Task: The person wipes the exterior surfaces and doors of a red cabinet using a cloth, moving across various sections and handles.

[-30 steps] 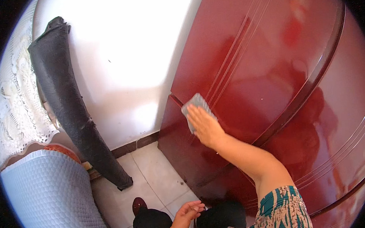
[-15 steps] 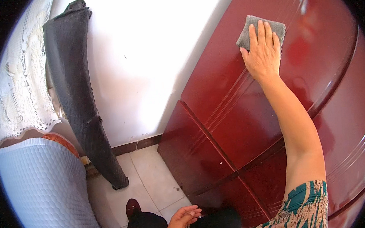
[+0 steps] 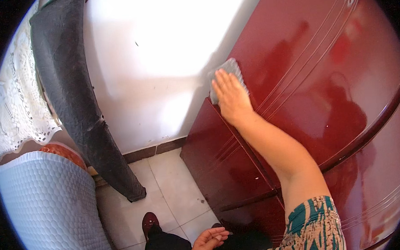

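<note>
Right grip (image 3: 232, 96): flat and spread, fingers extended over a grey cloth (image 3: 233, 65), not wrapped around it. Cloth is under the fingers, fringe showing beyond the fingertips and on both sides. Looks held by pressure alone, likely so its broad face stays against the panel; thumb placement hard to make out.

Cloth sits at the left edge of the dark red glossy cabinet (image 3: 293, 88), partly reaching past that edge in this view, white wall (image 3: 139, 83) just left of grip. Whether cloth touches wall: can't tell. A groove (image 3: 248, 150) in the cabinet runs from just below the grip toward lower right. Arm is stretched out, patterned sleeve (image 3: 314, 223) well below the grip, probably because the edge is at reach.

Left grip (image 3: 209, 242): low, well below the right one, fingers loosely bent, palm turned up, nothing seen in it. Seems idle, kept near the body, apart from the cabinet.

Left of right grip, well apart: long black-covered object (image 3: 65, 64), lower end on tiled floor (image 3: 167, 190), seemingly propped by the wall. Farther left, white lace cloth (image 3: 13, 103); below that, pale blue quilted cover (image 3: 46, 210). Dark red shoe (image 3: 150, 222) left of left grip.
</note>
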`<state>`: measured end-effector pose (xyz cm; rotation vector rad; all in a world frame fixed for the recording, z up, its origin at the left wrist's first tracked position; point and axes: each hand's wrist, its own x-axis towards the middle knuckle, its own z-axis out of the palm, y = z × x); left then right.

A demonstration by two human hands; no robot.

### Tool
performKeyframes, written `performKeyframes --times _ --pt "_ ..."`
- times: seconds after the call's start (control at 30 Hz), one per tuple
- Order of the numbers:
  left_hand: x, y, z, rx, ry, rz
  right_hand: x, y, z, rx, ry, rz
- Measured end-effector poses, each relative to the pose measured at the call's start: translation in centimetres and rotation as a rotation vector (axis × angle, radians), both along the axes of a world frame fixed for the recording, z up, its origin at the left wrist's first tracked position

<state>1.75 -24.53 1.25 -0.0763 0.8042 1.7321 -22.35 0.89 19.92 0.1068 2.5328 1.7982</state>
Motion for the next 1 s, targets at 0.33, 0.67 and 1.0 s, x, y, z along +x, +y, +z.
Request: performKeyframes --times 0.33,0.67,1.0 --pt "0.0 0.4 -0.4 -0.065 0.071 0.082 5.1 1.0 -0.9 -0.061 0.005 0.093" --pt "-0.5 1.3 0.1 -0.069 0.241 0.182 17.3 2.1 15.6 -0.050 0.593 0.337" --pt "-0.1 4.2 -0.6 -0.138 0.335 0.151 27.0 3.2 6.5 -0.320 0.446 0.396"
